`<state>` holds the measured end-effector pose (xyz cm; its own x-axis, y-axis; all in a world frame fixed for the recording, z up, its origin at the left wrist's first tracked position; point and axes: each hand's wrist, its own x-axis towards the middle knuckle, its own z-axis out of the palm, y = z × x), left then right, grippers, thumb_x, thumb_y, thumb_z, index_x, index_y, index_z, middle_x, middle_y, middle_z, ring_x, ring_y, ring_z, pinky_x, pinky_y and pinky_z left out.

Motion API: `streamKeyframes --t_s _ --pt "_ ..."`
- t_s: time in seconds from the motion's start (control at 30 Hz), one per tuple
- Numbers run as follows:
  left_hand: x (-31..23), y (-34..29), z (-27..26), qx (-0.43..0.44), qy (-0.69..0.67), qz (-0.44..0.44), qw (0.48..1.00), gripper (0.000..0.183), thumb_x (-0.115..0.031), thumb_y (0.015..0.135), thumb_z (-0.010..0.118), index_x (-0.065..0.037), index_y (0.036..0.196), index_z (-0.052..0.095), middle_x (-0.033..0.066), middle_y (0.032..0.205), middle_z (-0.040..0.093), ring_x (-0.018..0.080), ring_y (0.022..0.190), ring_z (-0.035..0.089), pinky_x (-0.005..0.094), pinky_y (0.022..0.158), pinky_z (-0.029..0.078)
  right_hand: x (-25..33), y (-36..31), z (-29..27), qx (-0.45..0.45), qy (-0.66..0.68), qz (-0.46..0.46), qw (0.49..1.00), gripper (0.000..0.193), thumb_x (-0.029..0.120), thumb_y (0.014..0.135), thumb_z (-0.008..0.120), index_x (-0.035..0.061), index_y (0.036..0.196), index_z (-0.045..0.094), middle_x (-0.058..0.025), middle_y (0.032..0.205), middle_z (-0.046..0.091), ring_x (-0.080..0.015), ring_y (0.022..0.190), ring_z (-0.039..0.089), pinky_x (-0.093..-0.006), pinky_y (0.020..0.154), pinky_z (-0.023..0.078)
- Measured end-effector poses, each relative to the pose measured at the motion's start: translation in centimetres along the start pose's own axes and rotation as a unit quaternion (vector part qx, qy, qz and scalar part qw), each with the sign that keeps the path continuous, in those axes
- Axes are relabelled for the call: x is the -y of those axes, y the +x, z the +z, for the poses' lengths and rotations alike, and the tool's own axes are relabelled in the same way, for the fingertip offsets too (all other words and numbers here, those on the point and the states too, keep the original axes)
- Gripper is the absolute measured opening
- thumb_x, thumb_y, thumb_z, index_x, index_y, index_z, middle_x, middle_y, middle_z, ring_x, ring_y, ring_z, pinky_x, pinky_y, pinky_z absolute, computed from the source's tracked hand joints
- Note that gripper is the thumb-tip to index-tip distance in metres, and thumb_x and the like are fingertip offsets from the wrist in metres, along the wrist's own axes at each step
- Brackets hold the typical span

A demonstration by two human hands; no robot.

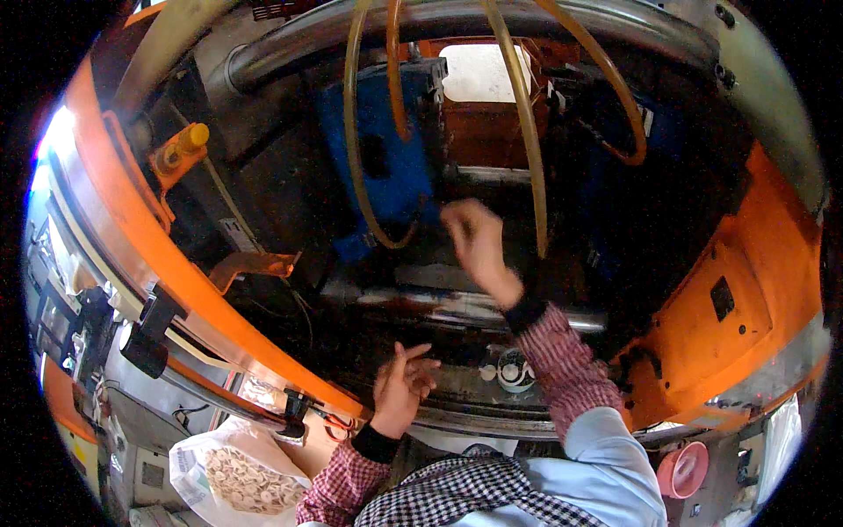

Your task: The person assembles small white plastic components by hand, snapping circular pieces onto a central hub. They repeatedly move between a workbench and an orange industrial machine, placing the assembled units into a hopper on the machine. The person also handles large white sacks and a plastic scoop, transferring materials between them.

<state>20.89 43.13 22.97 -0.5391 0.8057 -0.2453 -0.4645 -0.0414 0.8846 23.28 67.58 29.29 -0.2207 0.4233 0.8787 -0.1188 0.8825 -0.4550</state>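
My right hand [477, 244] reaches into an orange-framed machine, beside a blue metal block [373, 149]. Its fingers are bent together and slightly blurred; anything they hold is hidden. Lower down, my left hand [406, 386] hovers near the machine's front edge, its fingers apart and nothing visible in them. A small round container [515, 371] with pale pieces stands on the ledge beneath my right forearm. Next to it lies a small white round piece [488, 373]. Yellowish hoses [525, 132] hang down around the blue block and near my right hand.
A second blue block [619, 176] sits in shadow at the right. Thick metal bars [474, 35] cross the top. The orange door [202, 290] borders the left side. A white sack of pale rings [250, 479] stands lower left, and a pink bucket [682, 470] lower right.
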Motion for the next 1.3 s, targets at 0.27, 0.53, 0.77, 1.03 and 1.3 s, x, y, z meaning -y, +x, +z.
streamKeyframes --t_s 0.27,0.53,0.77,1.03,1.3 --pt "0.4 -4.7 -0.3 -0.055 0.236 0.143 0.96 0.049 -0.041 0.097 0.037 0.003 0.103 0.058 0.009 0.073 0.062 0.0143 0.056 0.054 0.0256 0.049 0.04 -13.1 15.7 9.6 -0.229 -0.117 0.152 0.954 0.02 0.016 0.079 0.065 -0.0003 0.091 0.067 -0.018 0.091 0.065 -0.0332 0.086 0.061 -0.0397 0.077 0.046" --pt "0.7 -4.8 -1.9 -0.092 0.258 0.037 0.961 0.048 -0.037 0.098 0.035 0.004 0.106 0.058 0.011 0.073 0.064 0.0135 0.053 0.055 0.0232 0.045 0.04 -15.0 18.3 9.3 -0.184 -0.054 0.154 0.969 0.02 0.02 0.078 0.066 0.0016 0.087 0.069 -0.0176 0.088 0.064 -0.0348 0.084 0.061 -0.0405 0.075 0.047" --pt "0.9 -4.3 -1.6 -0.074 0.156 -0.003 0.985 0.048 -0.037 0.098 0.034 0.004 0.105 0.06 0.0101 0.073 0.065 0.0133 0.052 0.055 0.0231 0.045 0.041 -14.2 18.8 8.6 -0.19 -0.051 0.138 0.971 0.02 0.015 0.077 0.065 0.0012 0.091 0.068 -0.0182 0.09 0.064 -0.035 0.084 0.061 -0.04 0.076 0.047" --pt "0.4 -7.7 -2.2 -0.14 0.469 0.266 0.83 0.027 -0.017 0.092 0.046 0.003 0.097 0.062 0.0135 0.079 0.065 0.0209 0.064 0.061 0.0309 0.058 0.048 -14.5 17.8 10.6 -0.117 -0.195 0.084 0.97 0.044 -0.003 0.068 0.054 0.0061 0.11 0.062 -0.0217 0.107 0.054 -0.0397 0.104 0.048 -0.0466 0.088 0.042" --pt "-3.3 -11.2 -8.8 -0.483 0.359 0.551 0.578 0.041 -0.01 0.085 0.054 0.003 0.12 0.037 0.0164 0.121 0.041 0.0248 0.11 0.042 0.0351 0.093 0.035 -14.9 18.3 6.1 -0.056 -0.227 0.091 0.968 0.043 0.002 0.07 0.053 0.0066 0.113 0.06 -0.0207 0.114 0.052 -0.0416 0.106 0.046 -0.0468 0.091 0.041"
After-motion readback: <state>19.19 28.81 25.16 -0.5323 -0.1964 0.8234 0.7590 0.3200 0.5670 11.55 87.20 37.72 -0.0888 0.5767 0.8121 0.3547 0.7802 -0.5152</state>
